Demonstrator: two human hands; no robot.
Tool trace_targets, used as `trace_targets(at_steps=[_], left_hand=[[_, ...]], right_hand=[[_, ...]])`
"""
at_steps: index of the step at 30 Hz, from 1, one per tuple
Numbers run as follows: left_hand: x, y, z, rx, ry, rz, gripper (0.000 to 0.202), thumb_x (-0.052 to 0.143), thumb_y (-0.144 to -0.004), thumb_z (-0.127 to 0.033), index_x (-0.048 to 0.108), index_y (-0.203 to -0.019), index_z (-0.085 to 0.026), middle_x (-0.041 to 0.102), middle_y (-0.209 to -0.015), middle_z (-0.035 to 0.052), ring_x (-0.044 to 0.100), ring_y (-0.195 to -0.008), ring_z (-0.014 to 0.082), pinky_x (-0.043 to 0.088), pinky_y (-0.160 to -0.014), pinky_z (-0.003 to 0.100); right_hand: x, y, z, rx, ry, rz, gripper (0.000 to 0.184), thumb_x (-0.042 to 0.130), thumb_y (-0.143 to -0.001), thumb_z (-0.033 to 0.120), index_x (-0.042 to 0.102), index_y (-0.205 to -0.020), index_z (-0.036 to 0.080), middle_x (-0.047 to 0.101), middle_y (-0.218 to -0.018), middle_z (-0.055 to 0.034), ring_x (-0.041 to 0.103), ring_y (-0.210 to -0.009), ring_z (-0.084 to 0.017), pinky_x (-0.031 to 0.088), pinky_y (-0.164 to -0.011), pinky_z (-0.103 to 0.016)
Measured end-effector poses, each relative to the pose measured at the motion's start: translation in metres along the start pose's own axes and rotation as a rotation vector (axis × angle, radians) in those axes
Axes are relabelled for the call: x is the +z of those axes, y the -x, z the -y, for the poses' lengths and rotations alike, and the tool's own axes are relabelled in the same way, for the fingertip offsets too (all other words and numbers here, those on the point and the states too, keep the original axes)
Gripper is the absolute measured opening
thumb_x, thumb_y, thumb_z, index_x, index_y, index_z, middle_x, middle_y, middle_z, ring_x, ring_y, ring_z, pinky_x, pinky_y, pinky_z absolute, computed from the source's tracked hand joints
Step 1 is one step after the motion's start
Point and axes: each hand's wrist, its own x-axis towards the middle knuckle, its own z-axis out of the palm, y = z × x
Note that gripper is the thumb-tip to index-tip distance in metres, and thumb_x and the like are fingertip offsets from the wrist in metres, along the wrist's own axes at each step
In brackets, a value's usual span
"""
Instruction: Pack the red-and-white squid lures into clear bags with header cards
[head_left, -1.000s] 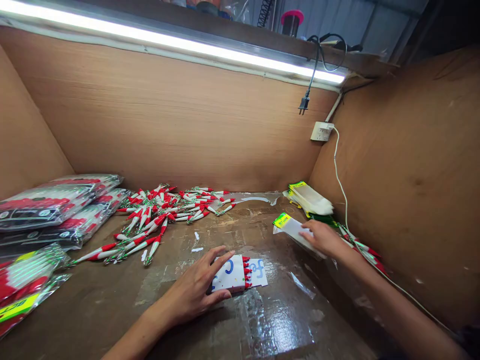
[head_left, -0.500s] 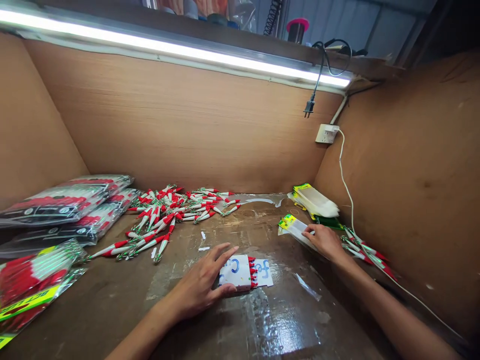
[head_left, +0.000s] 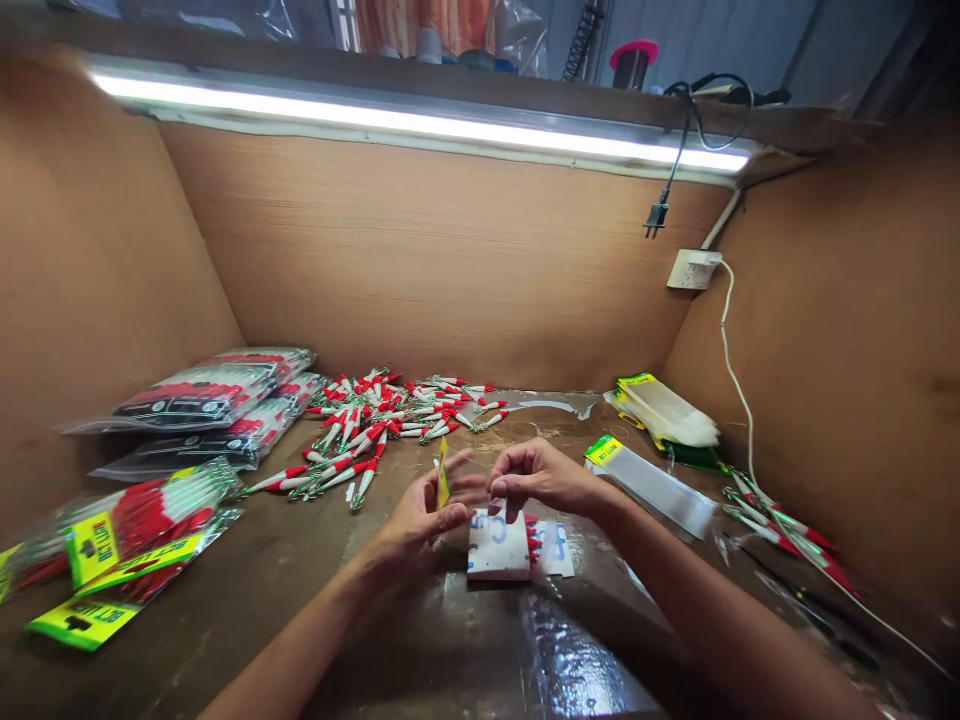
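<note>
Above the middle of the table, my left hand grips a clear plastic bag with a yellow header, seen nearly edge-on. My right hand faces it, thumb and fingers pinched at what looks like the bag's transparent end; the film itself is hard to make out. Just below both hands lies a white card sleeve with blue writing. Red tips of several fishing lures stick out of its right end, over a white card flap.
Loose red-and-white lures are heaped at the back. On the left are stacked filled packs and yellow-labelled packs. Flat bags lie on the right, before another bag stack. A white cable runs down the right wall.
My right hand has come from the flat bags on the right to the middle. My left hand has left the card sleeve and now holds a bag. The view has shifted left.
</note>
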Motion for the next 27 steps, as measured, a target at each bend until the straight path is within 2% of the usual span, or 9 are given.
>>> trace_targets(at_steps=[2,4,7,11,17,19,21,24,27], left_hand=[[-0.003,0.000,-0.003,-0.032,0.012,-0.137,0.061,0.086,-0.068,-0.050,0.067,-0.115,-0.015,0.073,-0.090,0.0112,0.072,-0.080,0.0233,0.055,-0.068,0.030],[-0.007,-0.001,-0.003,-0.002,0.017,-0.297,0.043,0.085,-0.070,-0.044,0.070,-0.096,-0.013,0.071,-0.077,0.0060,0.069,-0.070,0.0167,0.052,-0.062,0.023],[-0.012,-0.004,-0.001,0.047,0.030,-0.404,0.042,0.085,-0.070,-0.045,0.070,-0.093,-0.014,0.072,-0.078,0.0048,0.068,-0.069,0.0144,0.052,-0.063,0.022],[-0.008,-0.004,-0.001,0.040,0.007,-0.430,0.048,0.086,-0.065,-0.052,0.071,-0.086,-0.012,0.074,-0.078,0.0087,0.071,-0.066,0.0187,0.056,-0.060,0.026],[-0.001,-0.002,-0.003,0.061,-0.047,-0.476,0.052,0.085,-0.063,-0.056,0.071,-0.084,-0.011,0.075,-0.077,0.0096,0.073,-0.065,0.0220,0.060,-0.060,0.030],[-0.001,-0.003,-0.003,0.086,-0.066,-0.487,0.051,0.084,-0.064,-0.056,0.071,-0.085,-0.012,0.075,-0.076,0.0086,0.073,-0.065,0.0223,0.061,-0.063,0.031],[0.000,-0.003,-0.001,0.115,-0.089,-0.483,0.047,0.084,-0.065,-0.055,0.072,-0.084,-0.013,0.075,-0.076,0.0075,0.073,-0.066,0.0223,0.061,-0.065,0.033],[0.005,-0.002,0.001,0.149,-0.118,-0.458,0.042,0.085,-0.065,-0.051,0.074,-0.081,-0.014,0.075,-0.078,0.0058,0.072,-0.066,0.0220,0.062,-0.068,0.035],[0.010,0.000,0.002,0.166,-0.146,-0.433,0.035,0.085,-0.067,-0.046,0.076,-0.081,-0.016,0.076,-0.083,0.0046,0.072,-0.067,0.0207,0.062,-0.069,0.033]], right_hand=[[-0.003,-0.008,-0.005,0.004,-0.001,-0.095,0.047,0.075,-0.077,0.057,0.069,-0.097,0.015,0.075,-0.083,-0.0067,0.067,-0.062,-0.014,0.051,-0.061,-0.025],[-0.009,-0.008,-0.012,0.018,-0.042,-0.209,0.051,0.077,-0.076,0.054,0.069,-0.110,0.017,0.075,-0.092,-0.0075,0.067,-0.067,-0.013,0.051,-0.064,-0.025],[-0.018,0.001,-0.025,0.049,-0.129,-0.280,0.056,0.086,-0.068,0.042,0.068,-0.115,0.018,0.073,-0.093,-0.0055,0.066,-0.072,-0.013,0.051,-0.069,-0.026],[-0.016,0.007,-0.045,0.016,-0.090,-0.398,0.041,0.085,-0.067,0.042,0.073,-0.093,0.013,0.065,-0.070,-0.0001,0.054,-0.056,-0.010,0.044,-0.059,-0.025],[0.003,0.011,-0.055,-0.268,0.175,-0.897,0.031,0.073,-0.080,0.047,0.066,-0.092,0.019,0.061,-0.074,0.0001,0.054,-0.066,-0.015,0.045,-0.059,-0.027],[0.009,0.013,-0.054,-0.279,0.172,-0.855,0.031,0.068,-0.085,0.049,0.066,-0.088,0.019,0.063,-0.077,-0.0018,0.056,-0.065,-0.015,0.045,-0.058,-0.027],[0.013,0.014,-0.052,-0.194,0.039,-0.728,0.035,0.067,-0.085,0.052,0.068,-0.096,0.018,0.069,-0.085,-0.0052,0.059,-0.064,-0.015,0.046,-0.055,-0.026],[0.017,0.014,-0.050,-0.032,-0.242,-0.546,0.045,0.073,-0.080,0.052,0.068,-0.111,0.020,0.072,-0.105,-0.0094,0.062,-0.064,-0.013,0.045,-0.051,-0.022],[0.019,0.014,-0.054,0.028,-0.353,-0.397,0.045,0.079,-0.075,0.048,0.071,-0.109,0.021,0.072,-0.105,-0.0090,0.058,-0.059,-0.009,0.039,-0.047,-0.019]])
